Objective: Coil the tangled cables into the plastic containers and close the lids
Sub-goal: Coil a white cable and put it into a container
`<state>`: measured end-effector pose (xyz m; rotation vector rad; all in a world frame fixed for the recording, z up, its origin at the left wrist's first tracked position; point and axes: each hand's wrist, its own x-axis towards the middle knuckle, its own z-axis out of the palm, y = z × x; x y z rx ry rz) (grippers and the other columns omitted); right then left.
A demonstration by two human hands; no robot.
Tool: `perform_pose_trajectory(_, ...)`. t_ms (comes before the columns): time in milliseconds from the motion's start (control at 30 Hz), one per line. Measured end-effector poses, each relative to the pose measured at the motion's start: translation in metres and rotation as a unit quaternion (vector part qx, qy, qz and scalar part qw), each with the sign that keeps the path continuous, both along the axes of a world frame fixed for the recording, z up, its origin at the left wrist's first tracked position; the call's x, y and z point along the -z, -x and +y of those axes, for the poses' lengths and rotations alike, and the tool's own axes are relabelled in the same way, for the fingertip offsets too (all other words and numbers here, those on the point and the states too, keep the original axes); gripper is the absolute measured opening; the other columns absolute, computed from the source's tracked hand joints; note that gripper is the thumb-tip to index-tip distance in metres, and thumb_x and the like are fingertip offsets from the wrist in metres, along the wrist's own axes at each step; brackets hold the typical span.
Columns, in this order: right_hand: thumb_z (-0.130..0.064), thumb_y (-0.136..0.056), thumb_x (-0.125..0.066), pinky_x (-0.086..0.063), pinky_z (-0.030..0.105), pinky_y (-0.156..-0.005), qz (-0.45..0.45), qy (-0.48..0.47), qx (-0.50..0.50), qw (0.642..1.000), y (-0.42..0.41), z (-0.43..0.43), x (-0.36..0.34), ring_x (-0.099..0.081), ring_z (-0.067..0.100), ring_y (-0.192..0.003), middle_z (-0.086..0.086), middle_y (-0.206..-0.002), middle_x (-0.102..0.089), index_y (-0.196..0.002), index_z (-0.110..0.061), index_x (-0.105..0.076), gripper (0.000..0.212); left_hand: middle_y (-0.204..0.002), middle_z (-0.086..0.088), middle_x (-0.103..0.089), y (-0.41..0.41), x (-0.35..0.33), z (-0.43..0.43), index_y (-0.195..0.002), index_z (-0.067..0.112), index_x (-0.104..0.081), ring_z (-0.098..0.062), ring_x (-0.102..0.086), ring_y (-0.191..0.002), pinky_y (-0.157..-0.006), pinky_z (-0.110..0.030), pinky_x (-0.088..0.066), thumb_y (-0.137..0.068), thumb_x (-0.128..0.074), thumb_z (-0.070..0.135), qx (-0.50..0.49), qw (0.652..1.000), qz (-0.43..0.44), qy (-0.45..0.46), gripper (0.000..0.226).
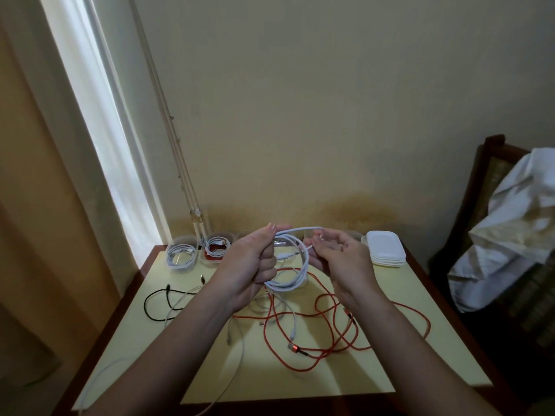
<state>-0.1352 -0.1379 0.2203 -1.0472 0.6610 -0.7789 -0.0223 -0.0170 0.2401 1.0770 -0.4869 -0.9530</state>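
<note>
Above the table my left hand (pixel 252 259) grips a white cable coil (pixel 292 265), several loops hanging from its fist. My right hand (pixel 339 253) pinches the free end of that cable near the top of the coil. Below them lie tangled orange cables (pixel 330 328), loose white cables (pixel 240 349) and a black cable (pixel 159 301) on the pale yellow table (pixel 405 370). At the back left stand two clear plastic containers, one holding a coiled white cable (pixel 181 255), one holding red and white cable (pixel 216 246). A stack of white lids (pixel 386 249) sits at the back right.
A window with curtain fills the left side. Thin cords hang down the wall to the table's back left corner. A dark wooden chair (pixel 486 187) draped with white cloth stands to the right of the table. One white cable trails over the table's near left edge.
</note>
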Motion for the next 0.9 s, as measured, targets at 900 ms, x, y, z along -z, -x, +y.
perform_pose_trajectory(900, 0.008, -0.089, -0.065, -0.052, 0.036, -0.09, -0.032, -0.092, -0.314, 0.944, -0.001, 0.018, 0.009, -0.063, 0.016, -0.076, 0.006, -0.081, -0.062, -0.126, -0.001, -0.063, 0.038, -0.058, 0.005, -0.026, -0.006, 0.005, -0.003, -0.117, 0.008, -0.07, -0.007, -0.019, -0.047, -0.038, -0.018, -0.019, -0.104, -0.051, 0.028, -0.042, 0.987, -0.138, -0.073, 0.031)
